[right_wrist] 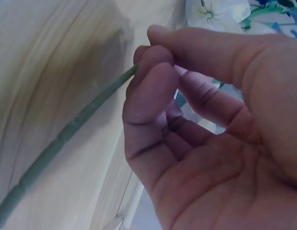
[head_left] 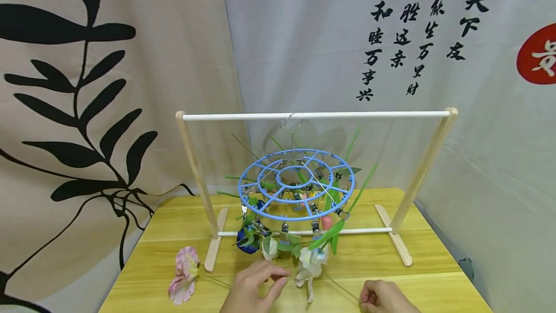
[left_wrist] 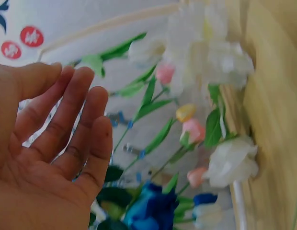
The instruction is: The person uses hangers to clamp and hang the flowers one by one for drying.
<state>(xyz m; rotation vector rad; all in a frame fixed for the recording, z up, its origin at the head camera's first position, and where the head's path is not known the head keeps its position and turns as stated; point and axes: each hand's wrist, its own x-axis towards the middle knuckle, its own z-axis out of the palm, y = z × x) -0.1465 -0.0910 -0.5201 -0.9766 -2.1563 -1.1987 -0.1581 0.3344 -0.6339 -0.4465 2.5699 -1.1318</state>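
Note:
My right hand pinches a thin green stem between thumb and curled fingers. In the head view the stem slants from that hand up to the left, toward a large white flower below the front of the blue round clip hanger. My left hand is just left of the white flower, fingers loosely bent and holding nothing. Its palm and fingers show before the hanging flowers in the left wrist view. A pink flower lies on the table, its stem running behind the left hand.
The hanger hooks onto the white top bar of a wooden-legged stand. Clips hold several artificial flowers beneath it, among them a blue rose and a small white bloom. Below is a wood-grain table; printed curtains hang behind.

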